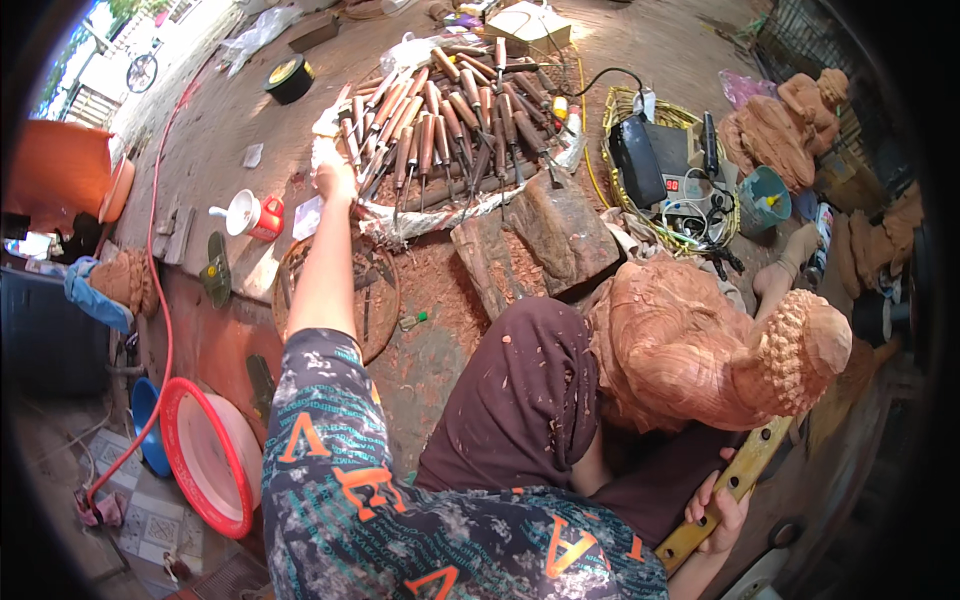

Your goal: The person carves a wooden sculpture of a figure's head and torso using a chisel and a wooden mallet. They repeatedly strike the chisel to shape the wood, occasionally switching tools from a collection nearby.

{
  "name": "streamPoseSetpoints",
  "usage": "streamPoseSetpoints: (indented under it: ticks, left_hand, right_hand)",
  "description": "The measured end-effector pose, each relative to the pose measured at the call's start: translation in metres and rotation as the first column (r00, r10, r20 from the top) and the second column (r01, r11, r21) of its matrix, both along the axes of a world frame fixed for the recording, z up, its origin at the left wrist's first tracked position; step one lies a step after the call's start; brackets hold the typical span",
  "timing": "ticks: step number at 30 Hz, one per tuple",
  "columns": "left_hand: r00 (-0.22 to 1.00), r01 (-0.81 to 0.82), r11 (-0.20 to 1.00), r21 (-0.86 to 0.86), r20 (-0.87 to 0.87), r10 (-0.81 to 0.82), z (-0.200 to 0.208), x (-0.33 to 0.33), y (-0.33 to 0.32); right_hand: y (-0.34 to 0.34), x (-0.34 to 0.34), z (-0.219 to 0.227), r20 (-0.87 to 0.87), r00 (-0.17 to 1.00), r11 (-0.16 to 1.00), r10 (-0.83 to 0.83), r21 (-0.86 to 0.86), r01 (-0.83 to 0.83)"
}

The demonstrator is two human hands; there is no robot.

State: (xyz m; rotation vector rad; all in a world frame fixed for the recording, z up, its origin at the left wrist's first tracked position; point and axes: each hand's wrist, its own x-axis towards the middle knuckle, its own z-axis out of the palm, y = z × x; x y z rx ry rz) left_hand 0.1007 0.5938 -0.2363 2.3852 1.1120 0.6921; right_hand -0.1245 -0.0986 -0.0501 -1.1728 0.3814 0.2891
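My left hand [332, 168] reaches forward to the left edge of a pile of wood-handled carving chisels [430, 125]. Bright light washes out its fingers, so their grip cannot be made out. The chisels lie on a pale cloth roll [440, 222], most with handles pointing away from me. Low on the right, the fingers of my right hand [722, 508] wrap round a flat yellowish bar with a row of holes [746, 468]. Against my bent knee [510, 390] leans a carved wooden figure [690, 340], its knobbed head tilted to the right, next to the bar's upper end.
Wooden blocks [565, 230] stand beyond my knee. A yellow basket [612, 150] holds an electrical control box [675, 165] and cables. More carvings [775, 135] sit at the far right. At left are a red hose [160, 270], a red-rimmed basin [178, 450] and a red-and-white mug [262, 217]. Wood chips litter the ground.
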Motion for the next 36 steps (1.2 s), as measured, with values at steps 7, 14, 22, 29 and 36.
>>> streamPoseSetpoints:
  ticks: [7,14,22,29,36]
  left_hand:
    - [0.962,0.167,0.975,-0.143,-0.192,-0.193,-0.062,0.029,0.040]
    - [0.958,0.184,0.816,-0.547,-0.087,-0.274,-0.065,0.059,0.138]
    - [0.724,0.668,0.059,-0.741,0.667,0.179,0.025,-0.027,-0.014]
    - [0.466,0.885,0.089,-0.458,0.868,-0.173,0.226,-0.111,-0.269]
    - [-0.336,0.928,-0.242,0.283,0.357,-0.872,0.283,-0.149,-0.529]
  right_hand:
    - [-0.002,-0.007,0.006,-0.005,1.000,1.000,-0.020,0.002,0.021]
    - [-0.006,0.000,0.012,-0.033,0.996,0.994,0.081,0.079,-0.078]
    - [-0.007,-0.007,0.007,-0.012,0.998,0.986,0.066,0.154,-0.063]
    - [-0.019,-0.003,-0.013,0.071,0.988,0.939,0.138,0.307,-0.154]
    - [-0.030,-0.012,-0.026,0.056,0.994,0.937,0.094,0.333,-0.107]
